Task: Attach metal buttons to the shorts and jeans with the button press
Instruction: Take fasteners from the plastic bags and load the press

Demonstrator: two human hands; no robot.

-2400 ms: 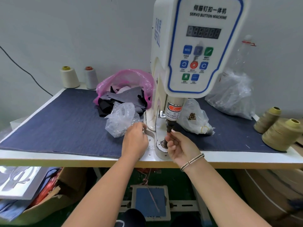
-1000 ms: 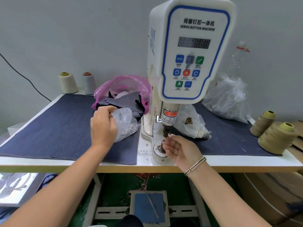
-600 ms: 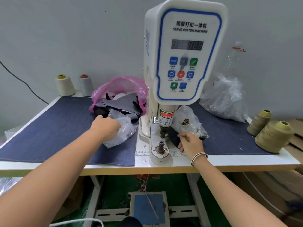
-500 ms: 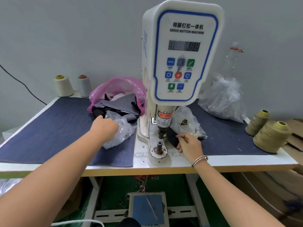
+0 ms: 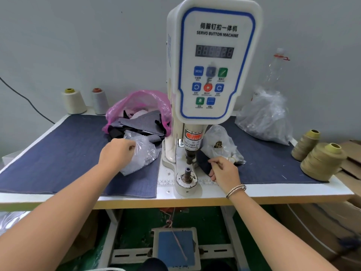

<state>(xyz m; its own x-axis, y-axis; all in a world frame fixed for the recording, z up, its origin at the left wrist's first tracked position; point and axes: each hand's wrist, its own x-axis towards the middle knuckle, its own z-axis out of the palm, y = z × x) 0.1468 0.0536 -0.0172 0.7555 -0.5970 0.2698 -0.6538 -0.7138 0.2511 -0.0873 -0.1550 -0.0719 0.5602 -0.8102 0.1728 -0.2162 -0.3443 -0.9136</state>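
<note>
Left hand (image 5: 115,153) pinches the clear button bag (image 5: 141,153) at centre-left; right hand (image 5: 224,169) grips dark denim (image 5: 203,163) beside the press die (image 5: 187,171). Fingers risk straying under the plunger.

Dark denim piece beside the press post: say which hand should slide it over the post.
Right. The right hand already pinches the dark denim piece beside the post; the left hand grips the clear bag.
</note>
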